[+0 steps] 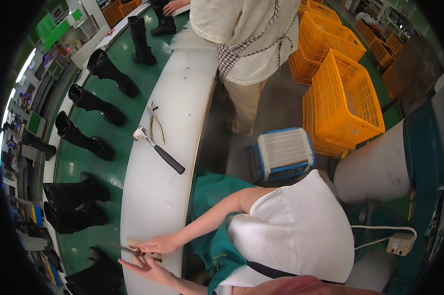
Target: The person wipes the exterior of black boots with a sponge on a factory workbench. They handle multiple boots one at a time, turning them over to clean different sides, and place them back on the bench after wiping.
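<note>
My right hand (162,244) reaches over the white worktop (155,196) near its front end, its fingers closed around something thin and dark. That thin thing (120,247) is blurred, and my fingers hide much of it. Just below, my left hand (150,271) has its fingers spread close to the right fingertips. A small tan piece (133,241) lies by the right fingertips; its kind is unclear. Farther up the worktop are a black-handled hammer (168,159) and metal pincers (156,122).
Black boots (76,196) stand or lie along the green conveyor belt (116,172) on the left. Beyond the worktop, a co-worker in a checked apron (236,54) stands with a hand at a far boot. Yellow crates (342,123) and a blue-framed stool (286,152) are at right.
</note>
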A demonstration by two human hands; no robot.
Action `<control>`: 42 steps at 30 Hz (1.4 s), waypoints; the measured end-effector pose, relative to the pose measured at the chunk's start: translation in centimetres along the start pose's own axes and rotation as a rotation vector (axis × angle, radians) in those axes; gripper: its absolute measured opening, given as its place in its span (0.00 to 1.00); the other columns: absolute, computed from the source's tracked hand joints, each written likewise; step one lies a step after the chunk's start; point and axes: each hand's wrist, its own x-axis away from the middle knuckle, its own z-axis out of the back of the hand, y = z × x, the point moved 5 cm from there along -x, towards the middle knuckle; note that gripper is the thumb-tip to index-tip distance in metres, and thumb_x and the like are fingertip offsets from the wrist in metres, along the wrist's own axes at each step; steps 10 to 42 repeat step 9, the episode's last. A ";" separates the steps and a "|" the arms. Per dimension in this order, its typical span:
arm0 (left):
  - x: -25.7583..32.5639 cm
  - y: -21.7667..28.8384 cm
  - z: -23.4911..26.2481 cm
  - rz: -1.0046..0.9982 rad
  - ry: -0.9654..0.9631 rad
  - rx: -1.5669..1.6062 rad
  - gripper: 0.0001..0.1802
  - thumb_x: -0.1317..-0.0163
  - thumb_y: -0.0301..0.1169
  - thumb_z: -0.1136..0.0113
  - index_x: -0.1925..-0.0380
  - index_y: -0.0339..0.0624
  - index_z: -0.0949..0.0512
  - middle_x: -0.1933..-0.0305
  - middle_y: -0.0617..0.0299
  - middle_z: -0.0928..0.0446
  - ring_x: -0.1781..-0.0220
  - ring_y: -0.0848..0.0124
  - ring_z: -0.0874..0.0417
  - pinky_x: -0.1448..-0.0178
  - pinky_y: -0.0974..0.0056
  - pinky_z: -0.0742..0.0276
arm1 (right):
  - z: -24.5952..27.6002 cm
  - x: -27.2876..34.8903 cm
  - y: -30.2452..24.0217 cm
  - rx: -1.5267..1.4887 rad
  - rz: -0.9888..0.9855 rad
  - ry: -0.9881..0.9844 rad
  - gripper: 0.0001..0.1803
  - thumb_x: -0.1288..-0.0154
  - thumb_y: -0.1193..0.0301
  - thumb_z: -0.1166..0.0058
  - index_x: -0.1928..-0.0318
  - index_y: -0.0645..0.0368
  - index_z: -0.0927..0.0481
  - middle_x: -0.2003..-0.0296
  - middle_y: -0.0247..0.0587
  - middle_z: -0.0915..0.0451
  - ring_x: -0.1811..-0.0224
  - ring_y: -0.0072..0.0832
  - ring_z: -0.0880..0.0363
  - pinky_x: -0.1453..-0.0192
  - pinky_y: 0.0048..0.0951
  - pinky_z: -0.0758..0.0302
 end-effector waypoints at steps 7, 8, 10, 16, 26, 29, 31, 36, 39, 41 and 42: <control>1.8 0.8 -4.2 -0.232 0.071 -0.094 0.37 0.39 0.39 0.42 0.32 0.44 0.43 0.25 0.47 0.56 0.27 0.54 0.47 0.31 0.53 0.40 | 1.9 0.8 2.9 -0.376 -0.113 0.133 0.26 0.24 0.56 0.74 0.36 0.60 0.38 0.44 0.38 0.30 0.43 0.23 0.34 0.37 0.27 0.38; 1.9 0.5 -3.8 -0.231 0.082 -0.014 0.37 0.40 0.40 0.41 0.32 0.45 0.43 0.25 0.49 0.56 0.27 0.55 0.45 0.31 0.52 0.41 | 2.0 1.1 2.1 -0.389 -0.109 0.171 0.26 0.24 0.57 0.74 0.35 0.59 0.38 0.44 0.38 0.30 0.43 0.23 0.33 0.37 0.27 0.38; 2.0 -0.6 -3.4 -0.215 0.089 0.059 0.38 0.39 0.45 0.42 0.32 0.45 0.43 0.25 0.49 0.57 0.27 0.54 0.47 0.31 0.53 0.41 | 2.2 1.3 1.8 -0.366 -0.164 0.154 0.27 0.24 0.55 0.72 0.34 0.59 0.41 0.40 0.39 0.33 0.39 0.21 0.36 0.34 0.26 0.41; 2.0 -0.6 -3.4 -0.215 0.089 0.059 0.38 0.39 0.45 0.42 0.32 0.45 0.43 0.25 0.49 0.57 0.27 0.54 0.47 0.31 0.53 0.41 | 2.2 1.3 1.8 -0.366 -0.164 0.154 0.27 0.24 0.55 0.72 0.34 0.59 0.41 0.40 0.39 0.33 0.39 0.21 0.36 0.34 0.26 0.41; 2.0 -0.6 -3.4 -0.215 0.089 0.059 0.38 0.39 0.45 0.42 0.32 0.45 0.43 0.25 0.49 0.57 0.27 0.54 0.47 0.31 0.53 0.41 | 2.2 1.3 1.8 -0.366 -0.164 0.154 0.27 0.24 0.55 0.72 0.34 0.59 0.41 0.40 0.39 0.33 0.39 0.21 0.36 0.34 0.26 0.41; 2.0 -0.6 -3.4 -0.215 0.089 0.059 0.38 0.39 0.45 0.42 0.32 0.45 0.43 0.25 0.49 0.57 0.27 0.54 0.47 0.31 0.53 0.41 | 2.2 1.3 1.8 -0.366 -0.164 0.154 0.27 0.24 0.55 0.72 0.34 0.59 0.41 0.40 0.39 0.33 0.39 0.21 0.36 0.34 0.26 0.41; 2.0 -0.6 -3.4 -0.215 0.089 0.059 0.38 0.39 0.45 0.42 0.32 0.45 0.43 0.25 0.49 0.57 0.27 0.54 0.47 0.31 0.53 0.41 | 2.2 1.3 1.8 -0.366 -0.164 0.154 0.27 0.24 0.55 0.72 0.34 0.59 0.41 0.40 0.39 0.33 0.39 0.21 0.36 0.34 0.26 0.41; 2.0 -0.6 -3.4 -0.215 0.089 0.059 0.38 0.39 0.45 0.42 0.32 0.45 0.43 0.25 0.49 0.57 0.27 0.54 0.47 0.31 0.53 0.41 | 2.2 1.3 1.8 -0.366 -0.164 0.154 0.27 0.24 0.55 0.72 0.34 0.59 0.41 0.40 0.39 0.33 0.39 0.21 0.36 0.34 0.26 0.41; 2.0 -0.6 -3.4 -0.215 0.089 0.059 0.38 0.39 0.45 0.42 0.32 0.45 0.43 0.25 0.49 0.57 0.27 0.54 0.47 0.31 0.53 0.41 | 2.2 1.3 1.8 -0.366 -0.164 0.154 0.27 0.24 0.55 0.72 0.34 0.59 0.41 0.40 0.39 0.33 0.39 0.21 0.36 0.34 0.26 0.41; 2.0 -0.6 -3.4 -0.215 0.089 0.059 0.38 0.39 0.45 0.42 0.32 0.45 0.43 0.25 0.49 0.57 0.27 0.54 0.47 0.31 0.53 0.41 | 2.2 1.3 1.8 -0.366 -0.164 0.154 0.27 0.24 0.55 0.72 0.34 0.59 0.41 0.40 0.39 0.33 0.39 0.21 0.36 0.34 0.26 0.41; 2.0 -0.6 -3.4 -0.215 0.089 0.059 0.38 0.39 0.45 0.42 0.32 0.45 0.43 0.25 0.49 0.57 0.27 0.54 0.47 0.31 0.53 0.41 | 2.2 1.3 1.8 -0.366 -0.164 0.154 0.27 0.24 0.55 0.72 0.34 0.59 0.41 0.40 0.39 0.33 0.39 0.21 0.36 0.34 0.26 0.41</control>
